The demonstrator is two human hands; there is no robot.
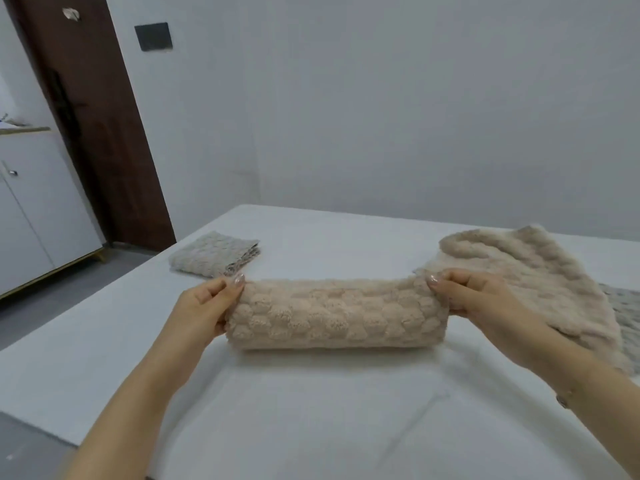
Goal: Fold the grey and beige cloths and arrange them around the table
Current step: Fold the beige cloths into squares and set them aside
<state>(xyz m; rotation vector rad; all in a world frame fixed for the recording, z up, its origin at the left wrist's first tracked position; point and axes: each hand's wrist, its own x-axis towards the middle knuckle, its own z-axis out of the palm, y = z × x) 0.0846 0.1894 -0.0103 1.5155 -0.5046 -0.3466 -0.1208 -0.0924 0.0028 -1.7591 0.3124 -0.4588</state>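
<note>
A fluffy beige cloth point(332, 313), folded into a long band, hangs just above the white table point(311, 410) in the middle of the view. My left hand point(204, 306) pinches its left end and my right hand point(481, 303) pinches its right end, thumbs on top. A second beige cloth point(540, 271) lies loose and rumpled at the right, behind my right hand. Under it at the right edge peeks a grey cloth point(623, 306). A folded grey cloth point(214, 258) lies flat near the table's far left corner.
The table stands against a pale wall point(381, 116). To the left are a dark wooden door point(93, 133) and a white cabinet point(38, 220) on a grey floor beyond the table's left edge.
</note>
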